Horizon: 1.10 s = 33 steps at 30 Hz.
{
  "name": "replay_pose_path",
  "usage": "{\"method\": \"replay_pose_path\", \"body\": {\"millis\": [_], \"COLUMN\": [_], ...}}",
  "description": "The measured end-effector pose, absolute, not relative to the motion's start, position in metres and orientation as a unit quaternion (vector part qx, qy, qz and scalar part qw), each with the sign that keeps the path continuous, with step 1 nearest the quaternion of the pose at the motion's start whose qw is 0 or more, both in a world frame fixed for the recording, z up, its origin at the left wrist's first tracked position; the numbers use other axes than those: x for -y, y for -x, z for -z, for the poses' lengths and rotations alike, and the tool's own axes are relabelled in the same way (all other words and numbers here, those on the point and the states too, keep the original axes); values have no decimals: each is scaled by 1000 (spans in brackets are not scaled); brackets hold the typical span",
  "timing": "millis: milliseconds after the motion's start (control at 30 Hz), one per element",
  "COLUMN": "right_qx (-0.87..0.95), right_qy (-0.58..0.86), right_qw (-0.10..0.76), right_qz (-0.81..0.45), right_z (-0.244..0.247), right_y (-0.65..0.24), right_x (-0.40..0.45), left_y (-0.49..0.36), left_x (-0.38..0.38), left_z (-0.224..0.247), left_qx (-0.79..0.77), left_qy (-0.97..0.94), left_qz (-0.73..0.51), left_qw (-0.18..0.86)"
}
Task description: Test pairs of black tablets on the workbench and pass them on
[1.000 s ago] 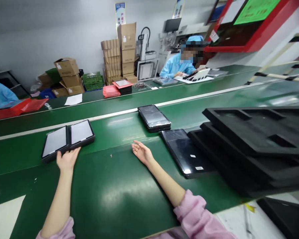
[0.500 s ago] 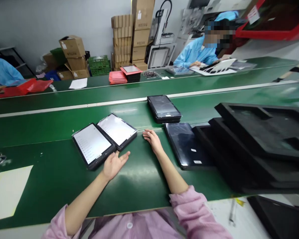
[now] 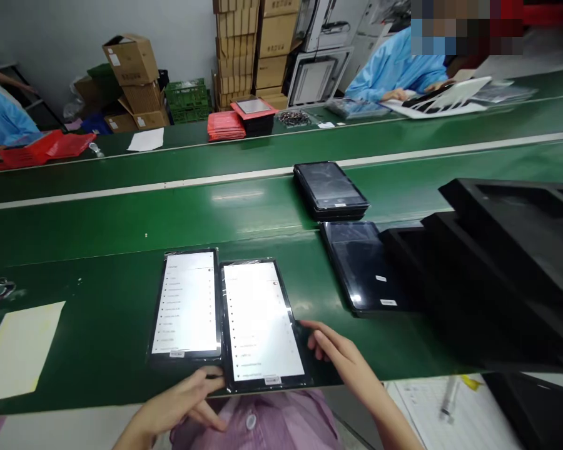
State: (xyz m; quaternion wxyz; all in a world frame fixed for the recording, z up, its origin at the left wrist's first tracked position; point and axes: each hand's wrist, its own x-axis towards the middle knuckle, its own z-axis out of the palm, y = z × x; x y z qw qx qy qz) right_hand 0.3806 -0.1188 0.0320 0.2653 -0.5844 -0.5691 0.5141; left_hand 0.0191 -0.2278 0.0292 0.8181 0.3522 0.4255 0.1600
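Two black-framed tablets with lit white list screens lie side by side at the near edge of the green bench, the left tablet (image 3: 187, 306) slightly farther from me than the right tablet (image 3: 263, 325). My left hand (image 3: 187, 400) is at the right tablet's lower left corner, fingers apart, thumb stretched below the bench edge. Along that tablet's right side is my right hand (image 3: 340, 350), its index finger reaching the edge and the other fingers loosely bent. Neither hand is wrapped around anything. Small list text is too fine to read.
A dark tablet stack (image 3: 331, 184) and another dark tablet (image 3: 366, 269) lie right of centre. Black foam trays (image 3: 507, 269) pile up at the right. A pale sheet (image 3: 21, 350) lies at left. Across the bench, a person in blue (image 3: 398, 69) handles a white-framed item.
Both lit tablets have come nearer and turned from slanted to nearly upright before me. My hands have moved down towards the bench edge, now flanking the right tablet. The view has shifted.
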Motion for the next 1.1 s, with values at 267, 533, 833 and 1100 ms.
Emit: {"method": "replay_pose_path", "body": {"millis": [267, 533, 833, 1100], "right_qx": [800, 943, 832, 777], "right_qy": [464, 269, 433, 472], "right_qw": [268, 176, 323, 367], "right_qz": [-269, -90, -126, -195], "right_z": [-60, -59, -54, -56], "right_y": [-323, -265, -366, -355], "right_x": [80, 88, 76, 83], "left_y": [75, 106, 148, 144], "left_x": [147, -1, 34, 43], "left_z": [-97, -21, -29, -29], "left_qx": [-478, -598, -524, -568], "left_qy": [-628, -598, -597, -645], "left_qz": [-322, -385, -354, -282], "left_qw": [523, 370, 494, 427]}}
